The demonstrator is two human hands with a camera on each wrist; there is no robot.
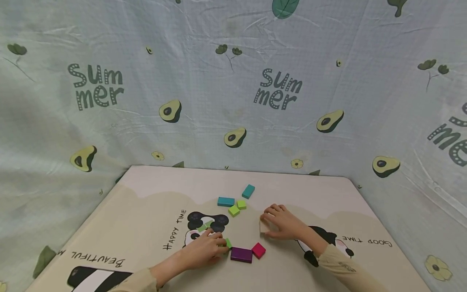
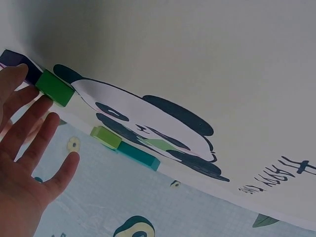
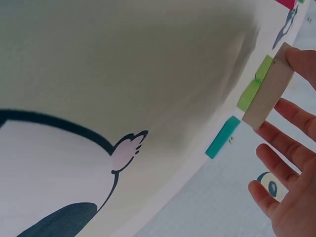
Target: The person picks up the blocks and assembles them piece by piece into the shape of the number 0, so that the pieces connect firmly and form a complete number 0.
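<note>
My right hand pinches a plain wooden block between thumb and fingertips, to the right of two lime green cubes. In the head view most of that block is behind the fingers. My left hand is at the left end of a short row. Its fingertips are at a green block, with the fingers fairly straight. The green block sits against a purple block, and a red cube touches or nearly touches the purple block's right end.
Two teal blocks lie behind the lime cubes, one turned at an angle. The pale tabletop has printed pandas and lettering. A curtain with avocado prints hangs behind the table's back edge.
</note>
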